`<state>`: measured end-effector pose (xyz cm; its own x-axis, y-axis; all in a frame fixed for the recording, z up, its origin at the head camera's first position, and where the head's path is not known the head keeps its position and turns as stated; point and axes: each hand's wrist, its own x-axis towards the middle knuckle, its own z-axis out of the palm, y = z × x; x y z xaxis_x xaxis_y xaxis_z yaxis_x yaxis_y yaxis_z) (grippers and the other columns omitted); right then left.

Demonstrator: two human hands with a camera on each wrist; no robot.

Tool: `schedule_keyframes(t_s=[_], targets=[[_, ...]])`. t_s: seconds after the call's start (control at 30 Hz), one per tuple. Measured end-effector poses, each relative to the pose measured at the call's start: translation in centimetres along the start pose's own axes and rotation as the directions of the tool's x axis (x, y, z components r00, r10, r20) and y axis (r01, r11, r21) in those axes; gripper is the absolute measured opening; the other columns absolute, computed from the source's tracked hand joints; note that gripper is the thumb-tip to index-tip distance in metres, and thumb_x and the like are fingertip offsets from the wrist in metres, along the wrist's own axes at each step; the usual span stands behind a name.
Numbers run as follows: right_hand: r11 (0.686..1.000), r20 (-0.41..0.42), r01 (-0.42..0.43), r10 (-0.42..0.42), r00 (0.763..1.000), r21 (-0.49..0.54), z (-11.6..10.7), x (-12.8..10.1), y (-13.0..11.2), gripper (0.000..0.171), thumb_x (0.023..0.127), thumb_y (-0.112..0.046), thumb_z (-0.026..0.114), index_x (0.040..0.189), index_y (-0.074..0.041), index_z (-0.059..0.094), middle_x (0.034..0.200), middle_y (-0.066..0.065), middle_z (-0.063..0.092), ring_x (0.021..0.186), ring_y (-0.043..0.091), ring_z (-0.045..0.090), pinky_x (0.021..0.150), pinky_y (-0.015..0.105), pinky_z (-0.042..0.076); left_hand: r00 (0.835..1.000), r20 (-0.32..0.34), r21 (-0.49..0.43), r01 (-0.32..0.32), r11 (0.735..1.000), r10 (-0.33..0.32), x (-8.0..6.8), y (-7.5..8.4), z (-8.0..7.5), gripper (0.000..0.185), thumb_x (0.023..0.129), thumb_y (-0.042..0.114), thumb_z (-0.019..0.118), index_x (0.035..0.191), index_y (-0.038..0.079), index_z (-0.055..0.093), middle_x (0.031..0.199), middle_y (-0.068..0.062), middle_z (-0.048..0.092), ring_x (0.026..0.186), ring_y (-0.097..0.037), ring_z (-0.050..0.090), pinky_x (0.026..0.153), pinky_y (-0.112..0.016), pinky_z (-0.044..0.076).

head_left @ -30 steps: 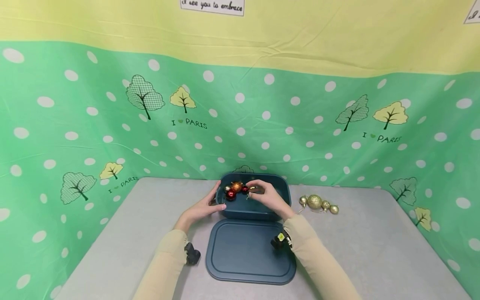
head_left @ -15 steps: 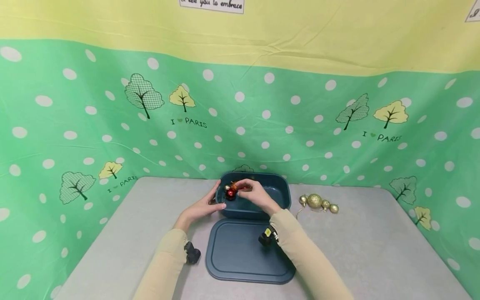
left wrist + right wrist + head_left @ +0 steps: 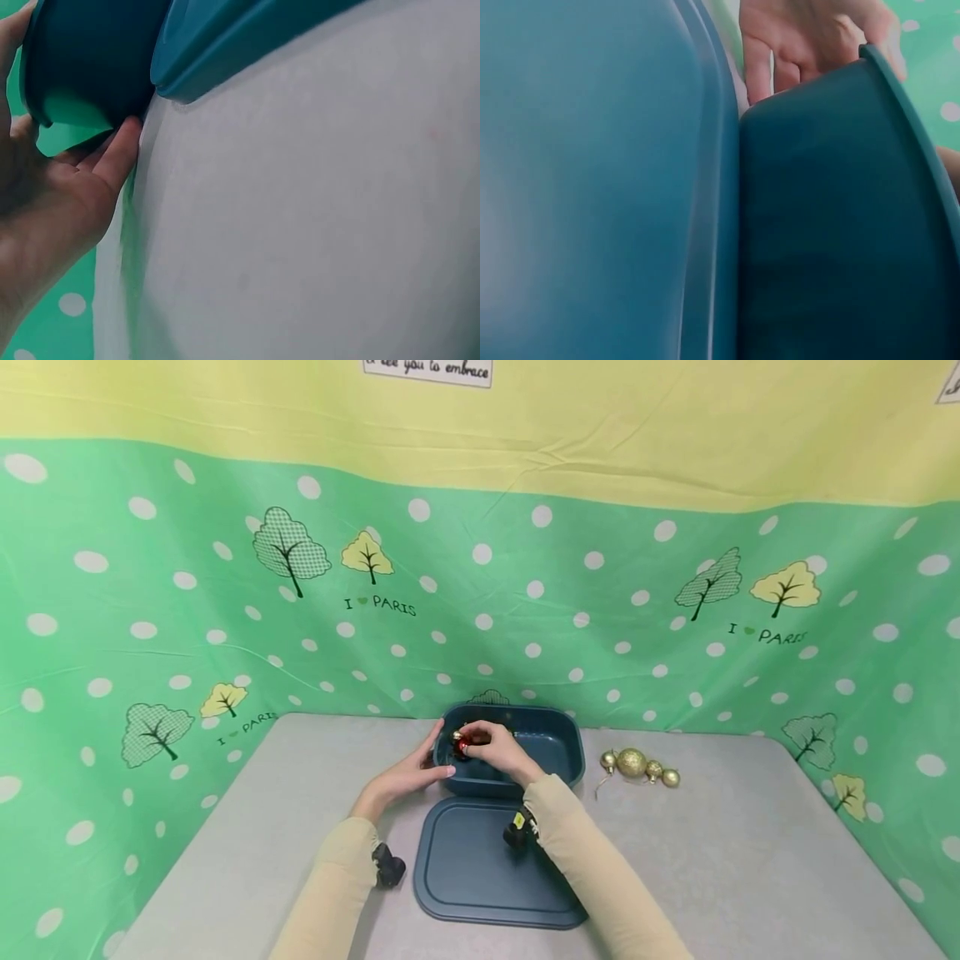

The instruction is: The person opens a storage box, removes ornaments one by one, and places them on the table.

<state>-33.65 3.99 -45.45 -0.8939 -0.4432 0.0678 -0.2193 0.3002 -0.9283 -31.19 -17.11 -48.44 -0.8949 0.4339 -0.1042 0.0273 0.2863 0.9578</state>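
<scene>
A dark blue storage box (image 3: 551, 752) lies open on the table with small Christmas baubles inside at its left end. My left hand (image 3: 405, 774) holds the box's left end, thumb at the near rim and fingers along the outside. In the left wrist view the same hand (image 3: 71, 180) reaches round the box (image 3: 90, 60), fingertips low on its wall. My right hand (image 3: 498, 752) is inside the box, its thumb and fingertips curled at a shiny red bauble (image 3: 461, 747). The other baubles are mostly hidden behind this hand. The near box wall (image 3: 840, 225) blocks them in the right wrist view.
The box's blue lid (image 3: 487, 868) lies flat on the table (image 3: 720, 852), just in front of the box. To the right sits a row of several gold baubles (image 3: 632, 762) with a thin string. A green and yellow curtain (image 3: 480, 610) hangs right behind the table.
My right hand has moved left inside the box, from beside the dark red bauble to the red one, covering most of the others. My left hand has stayed at the box's left end.
</scene>
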Motion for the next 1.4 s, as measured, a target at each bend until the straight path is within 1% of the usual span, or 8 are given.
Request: schedule_keyframes(t_s=[0.23, 0.4, 0.6, 0.67, 0.7, 0.97, 1.23, 1.4], targets=[[0.999, 0.016, -0.037, 0.037, 0.999, -0.019, 0.0, 0.1, 0.4, 0.036, 0.091, 0.0, 0.063, 0.126, 0.006, 0.058, 0.119, 0.021, 0.059, 0.097, 0.027, 0.059, 0.081, 0.038, 0.052, 1.0, -0.002, -0.003, -0.021, 1.0, 0.021, 0.1, 0.0, 0.2, 0.089, 0.097, 0.015, 0.058, 0.156, 0.03, -0.006, 0.16, -0.01, -0.011, 0.142, -0.042, 0.008, 0.108, -0.059, 0.025], [0.999, 0.075, -0.035, 0.037, 0.996, -0.028, 0.1, 0.5, 1.1, 0.035, 0.088, 0.001, 0.065, 0.123, 0.006, 0.06, 0.113, 0.02, 0.061, 0.085, 0.02, 0.057, 0.072, 0.037, 0.051, 0.998, 0.011, -0.021, -0.067, 0.998, 0.067, 0.1, 0.0, 0.2, 0.091, 0.096, 0.015, 0.06, 0.156, 0.027, -0.007, 0.16, -0.014, -0.011, 0.14, -0.044, 0.015, 0.109, -0.056, 0.024], [0.998, 0.147, -0.047, 0.051, 0.988, -0.03, 0.2, 0.2, 0.5, 0.037, 0.088, 0.002, 0.064, 0.124, 0.008, 0.058, 0.113, 0.021, 0.061, 0.082, 0.022, 0.058, 0.074, 0.047, 0.052, 0.996, 0.014, 0.021, -0.083, 0.996, 0.083, -0.3, 0.6, -0.1, 0.093, 0.094, 0.016, 0.062, 0.156, 0.021, -0.006, 0.159, -0.022, -0.002, 0.135, -0.048, 0.028, 0.108, -0.056, 0.027], [0.998, 0.151, -0.055, 0.061, 0.987, -0.042, 0.4, 0.4, 0.8, 0.037, 0.088, 0.002, 0.064, 0.124, 0.006, 0.059, 0.111, 0.018, 0.062, 0.082, 0.022, 0.059, 0.075, 0.049, 0.052, 0.996, 0.007, 0.045, -0.09, 0.995, 0.09, -0.1, 0.3, -0.1, 0.093, 0.093, 0.017, 0.063, 0.156, 0.022, -0.004, 0.159, -0.021, -0.001, 0.135, -0.048, 0.028, 0.109, -0.056, 0.026], [0.997, 0.153, -0.058, 0.065, 0.986, -0.052, 0.3, 0.3, 0.7, 0.036, 0.088, 0.002, 0.064, 0.124, 0.005, 0.06, 0.11, 0.015, 0.063, 0.081, 0.018, 0.059, 0.075, 0.047, 0.053, 0.996, 0.007, 0.055, -0.094, 0.994, 0.094, -0.1, 0.3, -0.2, 0.093, 0.093, 0.017, 0.063, 0.157, 0.021, -0.004, 0.159, -0.02, -0.001, 0.135, -0.049, 0.027, 0.109, -0.057, 0.025], [0.996, 0.178, -0.042, 0.055, 0.982, -0.074, 0.3, 0.5, 0.8, 0.032, 0.087, 0.004, 0.064, 0.119, 0.006, 0.063, 0.103, 0.013, 0.066, 0.081, 0.015, 0.059, 0.071, 0.043, 0.054, 0.994, 0.001, 0.15, -0.107, 0.983, 0.108, 0.1, 0.5, -0.2, 0.087, 0.093, 0.019, 0.062, 0.157, 0.016, 0.003, 0.16, -0.015, -0.001, 0.143, -0.041, 0.004, 0.111, -0.06, 0.015], [0.999, 0.125, -0.028, 0.033, 0.992, -0.043, 0.2, 0.4, 0.6, 0.029, 0.087, 0.004, 0.064, 0.116, 0.005, 0.064, 0.101, 0.012, 0.066, 0.079, 0.016, 0.059, 0.07, 0.045, 0.054, 0.996, -0.027, 0.177, -0.077, 0.981, 0.083, 0.0, 0.9, 0.4, 0.093, 0.09, 0.031, 0.066, 0.157, 0.022, 0.002, 0.161, -0.014, 0.0, 0.144, -0.039, 0.004, 0.109, -0.063, 0.015], [1.0, 0.089, -0.005, 0.007, 0.996, -0.015, -0.1, 0.2, 0.5, 0.03, 0.089, 0.002, 0.064, 0.119, 0.006, 0.062, 0.108, 0.016, 0.064, 0.082, 0.018, 0.059, 0.073, 0.046, 0.053, 0.996, -0.032, 0.18, -0.077, 0.981, 0.085, -0.1, 0.9, 0.7, 0.093, 0.091, 0.028, 0.065, 0.157, 0.02, 0.0, 0.16, -0.014, -0.003, 0.144, -0.039, 0.002, 0.11, -0.062, 0.014]])
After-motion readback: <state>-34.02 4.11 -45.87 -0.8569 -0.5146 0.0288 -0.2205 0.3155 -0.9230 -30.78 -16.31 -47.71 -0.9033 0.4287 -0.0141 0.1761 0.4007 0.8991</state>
